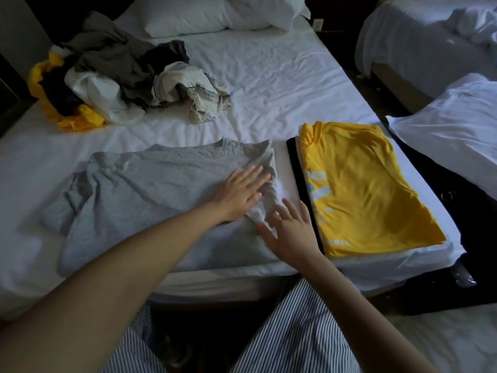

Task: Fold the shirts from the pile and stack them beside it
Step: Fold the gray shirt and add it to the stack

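Left hand: flat, fingers straight, pressing the grey shirt near its right edge.
Right hand: flat and spread, holding nothing, at the shirt's near corner.
Grey shirt: spread on the bed, just beside the folded stack; the pile is far behind.
Tip: smooth wrinkles first, then fold straight.

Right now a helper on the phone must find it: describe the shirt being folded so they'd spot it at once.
On the white bed, look at the near edge. The grey shirt lies spread there, the left hand flat on it, the right hand at its edge. It is plain and laid flat, unlike the folded yellow shirt to its right or the crumpled pile behind.
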A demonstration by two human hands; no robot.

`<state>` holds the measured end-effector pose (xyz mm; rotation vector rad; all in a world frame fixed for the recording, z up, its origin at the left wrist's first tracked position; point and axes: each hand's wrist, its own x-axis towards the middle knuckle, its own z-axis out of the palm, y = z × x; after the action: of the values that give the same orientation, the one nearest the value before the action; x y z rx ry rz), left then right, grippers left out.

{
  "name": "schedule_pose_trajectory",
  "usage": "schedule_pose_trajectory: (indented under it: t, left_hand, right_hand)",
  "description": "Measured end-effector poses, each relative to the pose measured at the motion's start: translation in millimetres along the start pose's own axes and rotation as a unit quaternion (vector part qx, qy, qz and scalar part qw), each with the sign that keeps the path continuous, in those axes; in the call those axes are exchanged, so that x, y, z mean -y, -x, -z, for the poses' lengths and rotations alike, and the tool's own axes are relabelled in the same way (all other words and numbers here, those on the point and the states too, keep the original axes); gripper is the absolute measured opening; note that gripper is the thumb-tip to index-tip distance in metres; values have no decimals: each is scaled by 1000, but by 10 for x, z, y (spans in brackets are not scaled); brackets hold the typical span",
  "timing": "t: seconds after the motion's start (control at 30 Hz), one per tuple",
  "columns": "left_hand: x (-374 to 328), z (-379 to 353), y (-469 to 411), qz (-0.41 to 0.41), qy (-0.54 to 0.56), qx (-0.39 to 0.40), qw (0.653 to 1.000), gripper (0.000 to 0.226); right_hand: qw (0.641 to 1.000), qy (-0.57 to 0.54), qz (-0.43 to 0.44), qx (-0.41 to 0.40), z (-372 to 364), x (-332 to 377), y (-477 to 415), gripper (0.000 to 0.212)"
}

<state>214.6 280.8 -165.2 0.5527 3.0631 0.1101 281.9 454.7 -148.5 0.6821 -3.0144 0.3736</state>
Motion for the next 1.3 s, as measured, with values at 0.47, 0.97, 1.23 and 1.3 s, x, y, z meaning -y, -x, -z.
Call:
schedule_pose_trajectory:
  t: [0.47, 0.97, 1.23, 1.3]
  left_hand:
    - [334, -54, 267, 156, 63, 68, 983, 57]
    - [1627, 342, 1831, 376, 140, -161, 902, 63]
    - [2240, 269, 2594, 498, 239, -80, 830, 59]
    - [2280, 316, 2539, 505, 371, -141, 766, 49]
  right_hand:
    - [992, -32, -7, 120, -280, 34, 279, 102]
    - [987, -42, 115, 102, -220, 1439, -386, 59]
    - [973, -65, 161, 153, -500, 2197, -612, 57]
    - [971, -59, 163, 167, -565, 2315, -653, 57]
